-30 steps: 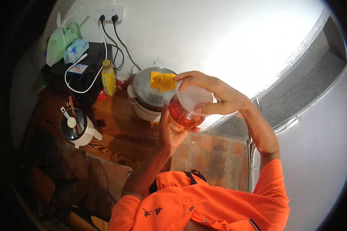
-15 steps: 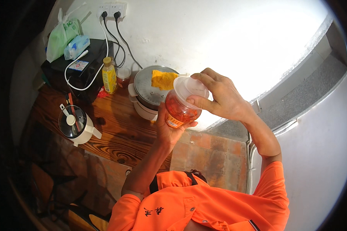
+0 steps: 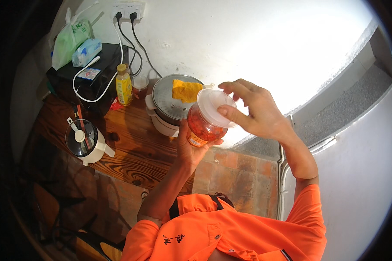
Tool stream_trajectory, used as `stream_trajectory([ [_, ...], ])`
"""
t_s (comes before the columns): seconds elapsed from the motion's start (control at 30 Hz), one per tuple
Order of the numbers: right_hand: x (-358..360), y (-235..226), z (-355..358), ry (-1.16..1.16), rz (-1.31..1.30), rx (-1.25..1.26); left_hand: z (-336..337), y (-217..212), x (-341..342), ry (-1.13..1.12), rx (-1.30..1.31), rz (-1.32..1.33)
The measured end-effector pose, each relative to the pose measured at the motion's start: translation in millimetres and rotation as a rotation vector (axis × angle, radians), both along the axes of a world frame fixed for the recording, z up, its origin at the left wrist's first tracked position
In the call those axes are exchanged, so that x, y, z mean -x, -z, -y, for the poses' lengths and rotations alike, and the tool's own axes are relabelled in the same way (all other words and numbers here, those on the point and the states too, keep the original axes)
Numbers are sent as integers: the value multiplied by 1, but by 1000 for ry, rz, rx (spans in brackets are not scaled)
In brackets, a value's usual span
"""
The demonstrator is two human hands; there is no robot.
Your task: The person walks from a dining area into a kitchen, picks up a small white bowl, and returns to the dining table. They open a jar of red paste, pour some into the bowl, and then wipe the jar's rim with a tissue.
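My left hand is wrapped around a clear round jar from below and the side. Chunky red food fills much of the jar, and an orange label shows low on its front. The jar is tilted toward me, with a translucent white lid on its top. At the lid's right side, my right hand has its fingers spread and raised off the rim. Its thumb lies over the lid; whether it presses on it I cannot tell.
A lidded pot with a yellow cloth on it stands behind the jar on the wooden table. Farther left are a yellow bottle, a small jar, a cream pot with chopsticks, and a black box carrying bags.
The fingers of my right hand have spread and lifted away from the lid's rim. My left hand still holds the jar in nearly the same place.
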State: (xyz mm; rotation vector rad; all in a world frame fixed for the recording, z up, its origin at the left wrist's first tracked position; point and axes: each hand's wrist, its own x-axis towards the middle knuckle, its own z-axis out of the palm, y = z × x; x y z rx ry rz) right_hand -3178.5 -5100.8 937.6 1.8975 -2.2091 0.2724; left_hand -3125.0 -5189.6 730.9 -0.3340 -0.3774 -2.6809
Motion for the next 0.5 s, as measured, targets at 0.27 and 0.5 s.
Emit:
stream_trajectory([
  [0.27, 1, 2, 5, -102, 48, -102, 0, 6, 2, 29, -7, -19],
  [0.5, 24, 2, 4, -327, 206, -94, -3, 4, 1, 31, -58, 10],
])
